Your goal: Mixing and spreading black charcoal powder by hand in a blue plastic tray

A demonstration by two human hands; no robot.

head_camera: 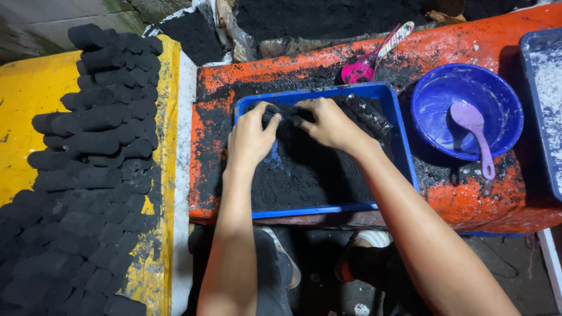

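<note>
A blue rectangular tray (404, 153) holds black charcoal powder (310, 175) and sits on an orange surface (474, 202). My left hand (250, 137) and my right hand (331, 123) are both down in the powder at the tray's far end, fingers curled and pressing together a black lump (288, 119) between them. A dark, finished-looking roll (369, 113) lies in the tray's far right corner, just right of my right hand.
Several rows of black briquettes (96, 169) are stacked on a yellow board (26, 111) at left. A blue bowl (503, 105) with a purple spoon (477, 131) stands at right, a pink spoon (366, 64) behind the tray, another blue tray (547, 88) at far right.
</note>
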